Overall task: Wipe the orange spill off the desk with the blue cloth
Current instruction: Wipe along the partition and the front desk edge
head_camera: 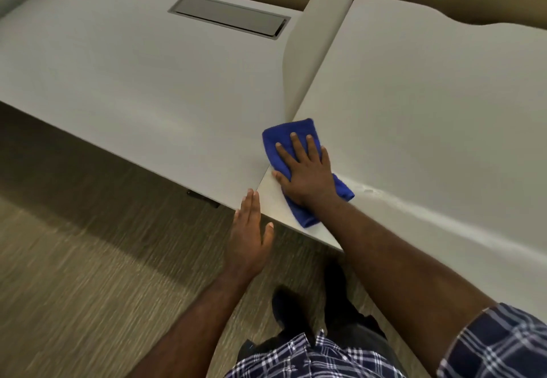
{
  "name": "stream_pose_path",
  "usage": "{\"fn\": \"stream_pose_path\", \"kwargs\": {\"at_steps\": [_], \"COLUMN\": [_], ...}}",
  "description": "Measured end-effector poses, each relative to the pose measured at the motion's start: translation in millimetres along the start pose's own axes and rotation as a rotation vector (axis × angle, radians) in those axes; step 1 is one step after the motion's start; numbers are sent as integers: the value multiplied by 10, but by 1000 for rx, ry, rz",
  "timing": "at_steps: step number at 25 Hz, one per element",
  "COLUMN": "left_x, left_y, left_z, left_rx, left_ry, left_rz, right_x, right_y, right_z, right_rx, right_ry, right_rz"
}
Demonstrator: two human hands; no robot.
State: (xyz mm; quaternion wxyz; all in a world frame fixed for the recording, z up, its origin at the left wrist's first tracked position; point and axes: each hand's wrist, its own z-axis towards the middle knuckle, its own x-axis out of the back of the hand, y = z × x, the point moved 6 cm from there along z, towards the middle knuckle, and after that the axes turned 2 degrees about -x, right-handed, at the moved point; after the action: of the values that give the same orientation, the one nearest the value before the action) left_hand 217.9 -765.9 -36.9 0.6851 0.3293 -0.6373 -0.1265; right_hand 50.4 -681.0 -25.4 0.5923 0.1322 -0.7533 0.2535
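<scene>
A folded blue cloth (288,138) lies flat on the light grey desk (429,117), at the front corner where two desktops meet. My right hand (305,170) presses down on the cloth with fingers spread, palm flat. My left hand (250,229) is open and empty, its fingertips resting at the front edge of the left desktop (133,81). No orange spill is visible; a faint wet streak (414,206) runs to the right of the cloth.
An upright grey divider panel (313,46) separates the two desktops just beyond the cloth. A metal cable hatch (228,16) sits at the back of the left desktop. Carpeted floor (88,259) and my dark shoes (296,303) lie below the desk edge.
</scene>
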Motion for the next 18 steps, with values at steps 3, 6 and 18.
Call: {"fn": "stream_pose_path", "kwargs": {"at_steps": [3, 6, 18], "left_x": [1, 13, 66], "left_y": [-21, -33, -11], "left_z": [-15, -16, -29], "left_rx": [-7, -6, -6], "left_ry": [-7, -36, -70], "left_rz": [-9, -6, -133], "right_x": [65, 115, -39], "right_y": [246, 485, 71], "right_z": [124, 139, -355], "right_rx": [-132, -254, -214], "right_ry": [15, 36, 80], "right_rz": [26, 57, 81]}}
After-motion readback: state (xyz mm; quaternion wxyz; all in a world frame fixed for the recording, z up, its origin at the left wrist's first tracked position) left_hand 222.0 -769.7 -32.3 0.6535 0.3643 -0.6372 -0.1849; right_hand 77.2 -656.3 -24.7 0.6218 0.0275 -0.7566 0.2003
